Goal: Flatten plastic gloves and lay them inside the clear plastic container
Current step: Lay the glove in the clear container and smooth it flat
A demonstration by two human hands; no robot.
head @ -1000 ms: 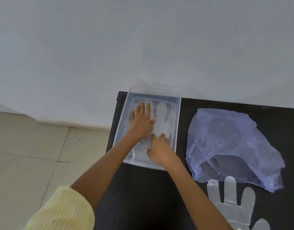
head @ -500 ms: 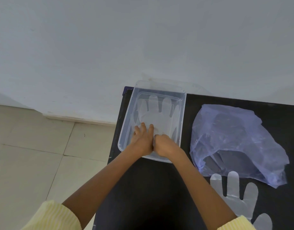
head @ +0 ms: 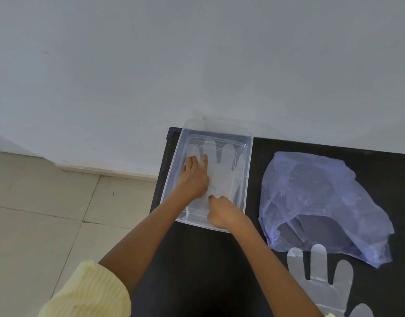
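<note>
A clear plastic container (head: 247, 179) is seen at the far left corner of a black bench (head: 197, 271), right by a pale wall (head: 197, 53). A thin plastic glove (head: 222, 168) is laid flat on the bottom of the container, with its fingers pointed toward the wall.

The left hand (head: 193, 179) is spread open and is pressed flat on the left part of this glove, palm down. The right hand (head: 222, 212) is placed at the near end of the container, at the cuff end of the glove. Its fingers are curled down onto the plastic. It cannot be told if the plastic is pinched there or only pushed down.

A crumpled purple plastic bag (head: 320, 202) is spread on the bench to the right of the container, a little apart from it. A second plastic glove (head: 322, 282) is laid flat on the bench at the near edge of the bag, with its fingertips just touching the bag. It is well apart from the container.

A yellow striped sleeve (head: 87, 291) is seen on the left arm. A tiled floor (head: 48, 213) is seen to the left of the bench.
</note>
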